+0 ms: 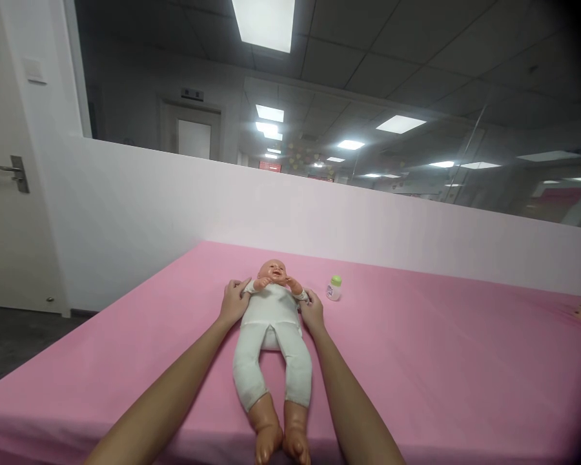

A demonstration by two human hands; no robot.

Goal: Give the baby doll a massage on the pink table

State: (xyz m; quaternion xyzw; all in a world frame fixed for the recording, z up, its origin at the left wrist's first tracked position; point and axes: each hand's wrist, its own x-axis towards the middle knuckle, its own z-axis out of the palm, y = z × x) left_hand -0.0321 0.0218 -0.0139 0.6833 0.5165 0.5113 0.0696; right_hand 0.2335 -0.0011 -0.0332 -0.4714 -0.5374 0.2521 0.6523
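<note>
Plastic baby doll in white cloth suit [272, 323] lies face-up on pink sheet [416, 361], long axis head-away, feet toward camera. Left hand [233, 302], right hand [312, 310] flank torso, open palms pressing sides, equally near. Small green-capped bottle [334, 288] just right.

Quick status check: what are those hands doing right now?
Left hand and right hand on the doll's sides. Doll on its back. Bottle beside it, clear.

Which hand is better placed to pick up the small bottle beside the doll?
Probably the right hand. It rests at the doll on the side where the small bottle stands, close by. The left hand lies on the doll's far side.
</note>
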